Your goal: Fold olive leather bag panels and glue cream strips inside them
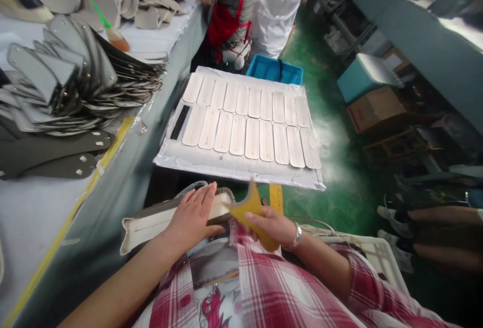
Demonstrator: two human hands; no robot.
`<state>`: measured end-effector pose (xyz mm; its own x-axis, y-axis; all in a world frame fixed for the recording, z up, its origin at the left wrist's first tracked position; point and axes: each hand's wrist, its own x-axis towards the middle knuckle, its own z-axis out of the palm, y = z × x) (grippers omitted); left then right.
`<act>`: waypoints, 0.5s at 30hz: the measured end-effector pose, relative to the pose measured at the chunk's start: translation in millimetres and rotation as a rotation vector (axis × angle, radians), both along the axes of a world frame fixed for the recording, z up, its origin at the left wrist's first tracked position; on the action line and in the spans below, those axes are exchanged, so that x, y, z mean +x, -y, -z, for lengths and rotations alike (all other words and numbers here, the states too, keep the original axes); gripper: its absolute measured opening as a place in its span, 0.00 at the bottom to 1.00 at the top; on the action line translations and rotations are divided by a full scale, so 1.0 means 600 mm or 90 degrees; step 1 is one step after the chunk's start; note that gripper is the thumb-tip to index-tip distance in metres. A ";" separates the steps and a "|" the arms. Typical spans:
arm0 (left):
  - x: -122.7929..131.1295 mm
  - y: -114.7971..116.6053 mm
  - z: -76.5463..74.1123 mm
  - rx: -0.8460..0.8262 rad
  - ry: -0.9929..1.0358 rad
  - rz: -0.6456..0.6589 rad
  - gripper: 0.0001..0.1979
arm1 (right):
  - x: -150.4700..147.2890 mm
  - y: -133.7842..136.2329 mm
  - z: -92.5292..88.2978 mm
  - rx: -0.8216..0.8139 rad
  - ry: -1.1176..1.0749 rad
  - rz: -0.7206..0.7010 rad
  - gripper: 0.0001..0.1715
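My left hand lies with straight fingers over a long white-faced piece with a grey edge, low in front of my body. Its thumb points toward my right hand. In my right hand is a yellow tool with a curved, hollowed end, the fingers wrapped round it. The tool's tip is close to the right end of the long piece; whether they touch I cannot tell. Beyond my hands, a white-covered board bears two rows of pale rounded strips.
Grey cut pieces are heaped on the left table, by a bottle with a green nozzle. A co-worker in a red apron stands ahead. A blue crate sits behind the board; boxes stand at right.
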<state>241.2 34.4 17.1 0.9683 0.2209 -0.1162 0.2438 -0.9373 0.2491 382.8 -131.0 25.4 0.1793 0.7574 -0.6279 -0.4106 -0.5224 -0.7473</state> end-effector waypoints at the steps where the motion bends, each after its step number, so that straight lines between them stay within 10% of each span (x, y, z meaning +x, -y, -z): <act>1: -0.005 0.002 0.000 0.002 0.003 -0.013 0.44 | 0.003 0.001 -0.006 0.055 0.011 0.086 0.19; 6: -0.005 0.016 0.002 0.036 0.018 -0.036 0.36 | -0.013 -0.055 -0.008 0.284 -0.043 0.448 0.15; 15: -0.005 0.010 0.011 0.020 -0.008 -0.024 0.34 | -0.047 -0.131 0.034 0.268 0.088 0.536 0.23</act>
<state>238.4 28.5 10.7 0.9579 0.2606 -0.1203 0.2815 -0.9347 0.2168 354.4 -52.2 4.9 0.8218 0.5046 -0.2647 -0.4228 0.2285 -0.8770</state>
